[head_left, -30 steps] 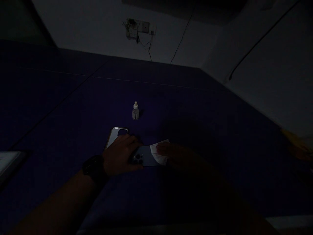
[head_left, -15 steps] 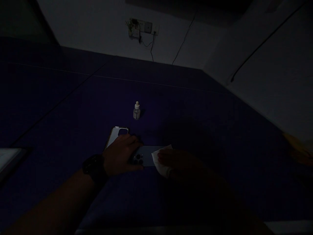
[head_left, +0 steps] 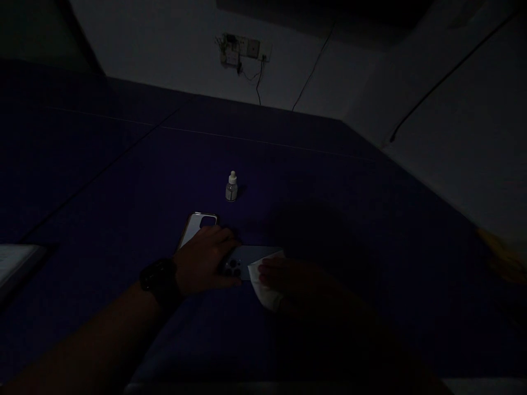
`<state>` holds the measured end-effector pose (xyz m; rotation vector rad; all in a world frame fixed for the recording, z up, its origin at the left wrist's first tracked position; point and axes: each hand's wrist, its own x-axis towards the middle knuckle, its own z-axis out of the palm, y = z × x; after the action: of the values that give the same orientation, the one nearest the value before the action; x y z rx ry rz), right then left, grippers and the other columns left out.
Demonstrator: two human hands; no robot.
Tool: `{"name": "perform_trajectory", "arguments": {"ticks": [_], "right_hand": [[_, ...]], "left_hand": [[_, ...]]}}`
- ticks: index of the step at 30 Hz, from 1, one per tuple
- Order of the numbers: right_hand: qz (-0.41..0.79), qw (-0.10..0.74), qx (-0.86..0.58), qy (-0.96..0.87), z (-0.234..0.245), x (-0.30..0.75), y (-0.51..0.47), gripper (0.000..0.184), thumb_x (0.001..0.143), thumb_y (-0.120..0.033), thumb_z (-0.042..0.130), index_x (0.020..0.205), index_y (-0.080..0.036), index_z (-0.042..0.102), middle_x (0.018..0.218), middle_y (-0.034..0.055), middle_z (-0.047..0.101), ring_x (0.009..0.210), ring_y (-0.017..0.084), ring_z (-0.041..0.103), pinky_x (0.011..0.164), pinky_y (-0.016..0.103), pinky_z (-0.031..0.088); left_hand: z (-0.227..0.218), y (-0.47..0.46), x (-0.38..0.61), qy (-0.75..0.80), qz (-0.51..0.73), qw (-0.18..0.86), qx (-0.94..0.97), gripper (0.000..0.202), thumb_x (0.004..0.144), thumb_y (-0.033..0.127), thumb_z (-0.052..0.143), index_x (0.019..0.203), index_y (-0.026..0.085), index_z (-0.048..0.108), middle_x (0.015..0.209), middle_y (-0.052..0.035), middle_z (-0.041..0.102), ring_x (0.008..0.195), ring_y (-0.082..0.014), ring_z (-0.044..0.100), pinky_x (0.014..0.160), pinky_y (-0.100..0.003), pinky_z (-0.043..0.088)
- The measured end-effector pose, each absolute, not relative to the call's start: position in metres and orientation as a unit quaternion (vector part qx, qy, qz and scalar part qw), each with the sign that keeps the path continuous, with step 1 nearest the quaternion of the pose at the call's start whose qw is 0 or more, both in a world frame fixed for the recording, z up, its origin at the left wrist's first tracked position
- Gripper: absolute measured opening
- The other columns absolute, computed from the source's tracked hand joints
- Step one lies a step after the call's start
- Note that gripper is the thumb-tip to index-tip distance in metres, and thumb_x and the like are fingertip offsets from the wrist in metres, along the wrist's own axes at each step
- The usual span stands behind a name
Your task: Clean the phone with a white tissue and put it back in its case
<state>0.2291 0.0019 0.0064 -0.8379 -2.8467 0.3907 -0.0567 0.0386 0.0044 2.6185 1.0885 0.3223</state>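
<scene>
A phone (head_left: 251, 253) lies back side up on the dark blue surface, its camera lenses at the left end. My left hand (head_left: 206, 255), with a black watch on the wrist, grips that end between thumb and fingers. Under the fingers of my right hand (head_left: 284, 277) a white wipe (head_left: 261, 288) is pressed on the phone's back, hanging over its near edge. The right hand is dim and partly lost in shadow. A phone case (head_left: 191, 227) with a camera cut-out lies just beyond my left hand, which partly covers it. Behind them stands a small dropper bottle (head_left: 231, 191).
At the left edge is a pale flat item (head_left: 18, 260) with a dark border. Sockets with plugs and cables (head_left: 249, 49) are on the back wall. A black cable (head_left: 436, 90) hangs on the right wall, above a yellowish item (head_left: 500, 252). The room is very dark.
My right hand has slid the wipe a little left and nearer to me along the phone. My left hand stays on the camera end.
</scene>
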Motion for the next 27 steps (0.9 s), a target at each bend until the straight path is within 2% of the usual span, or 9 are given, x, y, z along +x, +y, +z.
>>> {"name": "perform_trajectory", "arguments": {"ticks": [3,7,12,19,24,27], "right_hand": [[0.121,0.081,-0.287,-0.947,0.007,0.226,0.002,0.047,0.090,-0.015,0.055,0.137,-0.015,0.063,0.145,0.0129,0.061,0.134,0.023,0.059,0.113,0.038,0.048],[0.110,0.067,-0.303,-0.944,0.015,0.229,0.002,0.047,0.090,-0.018,0.055,0.136,-0.017,0.063,0.142,0.0115,0.064,0.130,0.023,0.062,0.109,0.038,0.052],[0.103,0.069,-0.284,-0.951,0.016,0.224,0.000,0.047,0.090,-0.015,0.051,0.136,-0.012,0.063,0.144,0.0132,0.062,0.132,0.023,0.061,0.111,0.038,0.050],[0.117,0.085,-0.311,-0.939,0.019,0.230,0.001,0.048,0.089,-0.017,0.055,0.136,-0.017,0.064,0.140,0.0117,0.066,0.127,0.024,0.065,0.106,0.041,0.054],[0.131,0.075,-0.281,-0.948,0.009,0.223,0.001,0.051,0.090,-0.014,0.053,0.140,-0.017,0.061,0.147,0.0117,0.059,0.136,0.023,0.057,0.114,0.041,0.048],[0.110,0.081,-0.309,-0.941,0.006,0.227,0.004,0.050,0.090,-0.016,0.054,0.139,-0.017,0.062,0.144,0.0127,0.062,0.132,0.025,0.061,0.112,0.043,0.050]], "left_hand": [[0.004,0.038,-0.056,0.380,0.113,0.143,0.907,0.064,0.075,0.058,0.080,0.124,0.020,0.063,0.113,-0.0082,0.064,0.103,-0.0312,0.058,0.091,-0.051,0.045],[0.006,0.038,-0.056,0.382,0.108,0.147,0.906,0.065,0.074,0.057,0.080,0.125,0.020,0.062,0.115,-0.0087,0.064,0.105,-0.0312,0.057,0.093,-0.051,0.045],[0.006,0.039,-0.056,0.381,0.103,0.141,0.908,0.065,0.075,0.060,0.078,0.124,0.021,0.062,0.115,-0.0085,0.064,0.105,-0.0311,0.057,0.092,-0.050,0.045],[0.004,0.039,-0.058,0.365,0.106,0.124,0.917,0.066,0.076,0.059,0.077,0.126,0.019,0.062,0.115,-0.0100,0.064,0.104,-0.0320,0.057,0.093,-0.052,0.046],[0.006,0.038,-0.057,0.363,0.104,0.119,0.918,0.063,0.079,0.060,0.074,0.125,0.019,0.062,0.114,-0.0101,0.064,0.103,-0.0317,0.057,0.090,-0.049,0.046],[0.006,0.038,-0.058,0.362,0.099,0.119,0.919,0.065,0.079,0.063,0.073,0.125,0.018,0.062,0.114,-0.0104,0.063,0.104,-0.0317,0.057,0.091,-0.049,0.045]]}}
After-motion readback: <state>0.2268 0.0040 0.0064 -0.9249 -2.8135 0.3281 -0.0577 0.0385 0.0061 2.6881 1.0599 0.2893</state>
